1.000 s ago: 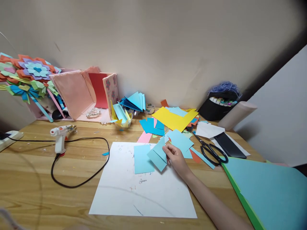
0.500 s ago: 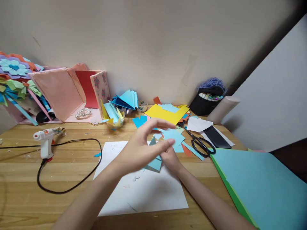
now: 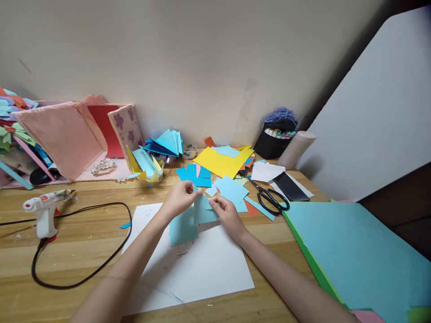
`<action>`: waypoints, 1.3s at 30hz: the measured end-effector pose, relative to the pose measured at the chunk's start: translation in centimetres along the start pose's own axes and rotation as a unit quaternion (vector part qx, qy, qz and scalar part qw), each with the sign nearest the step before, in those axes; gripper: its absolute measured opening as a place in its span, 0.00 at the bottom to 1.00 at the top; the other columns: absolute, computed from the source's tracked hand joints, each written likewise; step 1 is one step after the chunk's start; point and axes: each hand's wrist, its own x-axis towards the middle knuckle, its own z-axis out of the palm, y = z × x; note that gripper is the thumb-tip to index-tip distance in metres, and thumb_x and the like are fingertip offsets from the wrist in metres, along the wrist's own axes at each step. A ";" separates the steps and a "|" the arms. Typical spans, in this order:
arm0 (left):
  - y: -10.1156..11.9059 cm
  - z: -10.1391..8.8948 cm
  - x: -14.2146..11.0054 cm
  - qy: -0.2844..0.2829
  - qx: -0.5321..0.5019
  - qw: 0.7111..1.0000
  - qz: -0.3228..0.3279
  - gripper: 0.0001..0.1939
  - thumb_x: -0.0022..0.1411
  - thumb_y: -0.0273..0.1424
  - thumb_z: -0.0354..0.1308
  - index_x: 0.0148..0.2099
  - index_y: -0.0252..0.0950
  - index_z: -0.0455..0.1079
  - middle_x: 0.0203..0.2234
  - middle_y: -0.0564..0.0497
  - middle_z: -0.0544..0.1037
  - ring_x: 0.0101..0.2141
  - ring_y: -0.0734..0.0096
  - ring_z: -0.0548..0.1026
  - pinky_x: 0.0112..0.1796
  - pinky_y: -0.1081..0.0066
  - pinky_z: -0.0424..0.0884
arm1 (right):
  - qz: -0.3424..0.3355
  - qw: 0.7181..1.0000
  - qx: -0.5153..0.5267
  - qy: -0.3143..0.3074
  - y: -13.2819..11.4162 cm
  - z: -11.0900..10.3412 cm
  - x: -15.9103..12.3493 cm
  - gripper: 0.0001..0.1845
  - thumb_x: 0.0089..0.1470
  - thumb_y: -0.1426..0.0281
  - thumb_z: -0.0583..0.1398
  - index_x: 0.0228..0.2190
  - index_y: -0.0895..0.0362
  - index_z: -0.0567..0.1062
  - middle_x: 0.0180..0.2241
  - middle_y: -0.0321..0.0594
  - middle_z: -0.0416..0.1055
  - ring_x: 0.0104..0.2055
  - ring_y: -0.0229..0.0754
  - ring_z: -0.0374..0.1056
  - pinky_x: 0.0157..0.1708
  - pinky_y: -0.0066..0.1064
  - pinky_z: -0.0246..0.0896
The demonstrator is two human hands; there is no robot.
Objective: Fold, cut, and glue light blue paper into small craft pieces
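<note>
From the head camera: both hands are pinched shut on one light blue paper piece (image 3: 204,211), left hand (image 3: 180,199) at its top left corner, right hand (image 3: 226,213) on the right edge, just above a white sheet (image 3: 202,264) on the surface (image 3: 84,251); looks like folding is barely started, another blue square (image 3: 182,229) lies flat beside it; scissors (image 3: 269,195) and glue gun (image 3: 45,211) sit untouched, plenty of cut squares (image 3: 232,188) left.

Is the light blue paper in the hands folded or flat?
Folded. The light blue paper stands up in a crease between the left hand and right hand, above a flat blue piece.
</note>
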 end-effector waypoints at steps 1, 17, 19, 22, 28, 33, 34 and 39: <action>-0.2 -0.1 0.0 -0.015 0.004 1.000 -0.003 0.12 0.50 0.38 0.53 0.24 0.33 0.64 0.16 0.55 0.65 0.21 0.74 0.63 0.22 0.76 0.54 | -0.002 1.000 -0.004 0.011 0.1 -0.1 0.1 0.14 0.52 0.60 0.54 0.24 0.57 0.67 0.23 0.34 0.62 0.27 0.36 0.58 0.27 0.26 0.54; 0.3 0.6 -0.5 -0.060 0.073 0.994 0.060 0.12 0.51 0.35 0.54 0.29 0.37 0.77 0.24 0.49 0.78 0.28 0.67 0.69 0.27 0.73 0.57 | 0.005 0.996 -0.066 0.066 0.6 -0.3 0.4 0.11 0.47 0.64 0.58 0.24 0.58 0.75 0.26 0.40 0.72 0.30 0.40 0.65 0.27 0.29 0.55; 0.4 0.7 -0.5 -0.056 0.065 0.995 0.055 0.12 0.51 0.36 0.54 0.29 0.37 0.77 0.24 0.49 0.78 0.28 0.67 0.69 0.27 0.73 0.58 | 0.003 0.995 -0.067 0.071 0.4 -0.6 0.6 0.11 0.46 0.64 0.58 0.22 0.59 0.74 0.24 0.39 0.71 0.28 0.39 0.64 0.27 0.28 0.56; 0.6 0.7 -0.3 -0.060 0.051 0.996 0.044 0.13 0.51 0.37 0.54 0.29 0.35 0.77 0.22 0.50 0.77 0.26 0.69 0.69 0.27 0.74 0.58 | -0.002 0.995 -0.062 0.072 -0.1 -1.0 0.8 0.10 0.45 0.65 0.59 0.21 0.59 0.73 0.23 0.38 0.70 0.27 0.38 0.63 0.26 0.28 0.57; 0.0 -0.8 0.3 -0.063 -0.012 0.998 0.028 0.15 0.50 0.39 0.55 0.32 0.33 0.77 0.28 0.48 0.79 0.30 0.65 0.72 0.30 0.72 0.63 | -0.010 0.993 -0.054 0.100 0.2 -2.6 1.5 0.09 0.44 0.66 0.59 0.20 0.59 0.72 0.22 0.37 0.69 0.27 0.38 0.63 0.27 0.28 0.58; -1.5 -2.9 0.9 -0.011 -0.041 0.999 -0.013 0.17 0.49 0.40 0.56 0.32 0.32 0.77 0.30 0.46 0.79 0.33 0.61 0.74 0.33 0.70 0.66 | 0.024 0.978 0.012 0.205 1.0 -3.9 2.3 0.12 0.45 0.63 0.59 0.25 0.60 0.73 0.23 0.37 0.69 0.24 0.35 0.61 0.26 0.27 0.59; -1.6 -2.9 1.1 -0.019 -0.049 0.999 -0.014 0.17 0.48 0.40 0.56 0.32 0.32 0.77 0.30 0.46 0.79 0.33 0.60 0.74 0.33 0.70 0.66 | 0.019 0.982 0.033 0.185 0.9 -3.7 2.3 0.13 0.46 0.62 0.58 0.29 0.59 0.73 0.25 0.38 0.70 0.25 0.35 0.62 0.28 0.27 0.60; -1.8 -0.7 1.2 -0.081 -0.092 0.992 0.008 0.16 0.49 0.40 0.56 0.33 0.34 0.77 0.29 0.48 0.79 0.31 0.62 0.74 0.29 0.72 0.66 | -0.007 0.997 0.043 0.058 0.2 -1.5 1.6 0.13 0.47 0.61 0.59 0.32 0.58 0.72 0.31 0.37 0.70 0.32 0.38 0.65 0.33 0.28 0.60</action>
